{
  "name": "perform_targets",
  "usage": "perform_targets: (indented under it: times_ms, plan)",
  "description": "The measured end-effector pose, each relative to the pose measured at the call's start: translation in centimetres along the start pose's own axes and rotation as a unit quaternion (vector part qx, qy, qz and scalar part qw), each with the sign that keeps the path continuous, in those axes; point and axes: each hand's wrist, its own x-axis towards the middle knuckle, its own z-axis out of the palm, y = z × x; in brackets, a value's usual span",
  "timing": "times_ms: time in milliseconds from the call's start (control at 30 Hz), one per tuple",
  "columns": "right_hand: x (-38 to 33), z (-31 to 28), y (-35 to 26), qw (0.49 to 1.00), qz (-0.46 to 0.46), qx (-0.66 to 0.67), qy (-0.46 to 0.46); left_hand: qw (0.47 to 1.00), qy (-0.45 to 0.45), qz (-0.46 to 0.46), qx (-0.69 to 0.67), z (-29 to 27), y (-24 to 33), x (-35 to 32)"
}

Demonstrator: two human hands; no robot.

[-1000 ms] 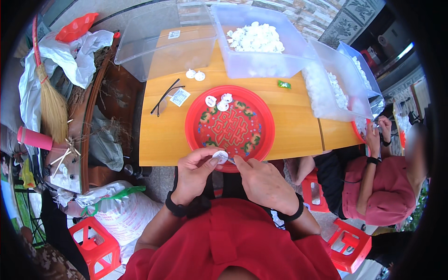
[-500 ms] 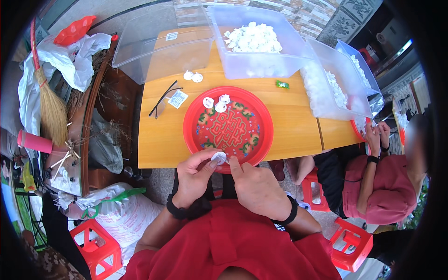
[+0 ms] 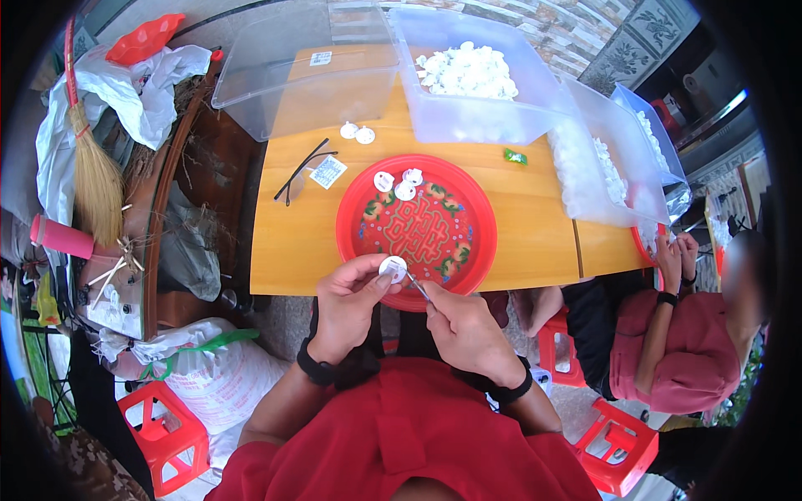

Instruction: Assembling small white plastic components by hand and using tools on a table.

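Between the thumb and fingers of my left hand [image 3: 349, 302] is a small round white disc-shaped piece [image 3: 393, 267], over the near rim of the red tray [image 3: 344, 209]. My right hand [image 3: 472, 330] grips a thin metal tool [image 3: 418, 287], whose tip reaches the disc's right edge; its exact kind is too small to tell. Several similar white pieces [image 3: 404, 191] lie on the tray's far left part. Two more white pieces [image 3: 357, 133] are on the wooden table behind the tray.
Dark-framed glasses [image 3: 299, 172] and a printed card [image 3: 328, 172] lie left of the tray. A clear bin [image 3: 476, 125] full of white pieces stands behind, an upturned-looking clear bin [image 3: 292, 92] beside it. A green packet [image 3: 515, 157] lies right. A co-worker [image 3: 668, 334] sits at right.
My right hand has drawn back and down slightly from the disc, and more of the metal tool shows. My left hand still holds the disc. The whole view has shifted a little.
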Motion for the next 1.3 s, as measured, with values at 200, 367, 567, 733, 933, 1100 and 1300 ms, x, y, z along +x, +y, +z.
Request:
perform_targets:
  times_ms: [200,367,567,733,933,1100,1300]
  plan:
    - [0.0,0.6,-0.1,0.998,0.025,0.056,0.016,1.0,0.002,0.019,-0.013,0.6,-0.1,-0.3]
    - [-0.5,1.6,0.0,0.998,0.027,0.045,0.038,0.999,0.02,0.031,-0.001,1.1,-0.5,-0.5]
    - [-0.7,2.2,0.1,0.994,-0.027,-0.092,0.048,0.998,0.036,0.046,0.025,1.3,-0.9,-0.5]
    - [-0.3,0.9,-1.2,0.954,-0.048,-0.294,-0.035,0.996,0.038,0.062,0.043,1.1,-1.1,-0.7]
    - [1.2,-1.0,-3.6,0.882,-0.103,-0.433,-0.154,0.987,0.028,0.092,0.125,1.3,-1.4,-0.6]
    - [1.5,-1.1,-3.8,0.863,-0.146,-0.451,-0.172,0.991,0.005,0.046,0.126,0.9,-1.9,-0.4]
    - [1.6,-2.2,-3.0,0.905,-0.09,-0.392,-0.14,0.999,-0.029,0.012,0.044,0.1,-0.8,0.5]
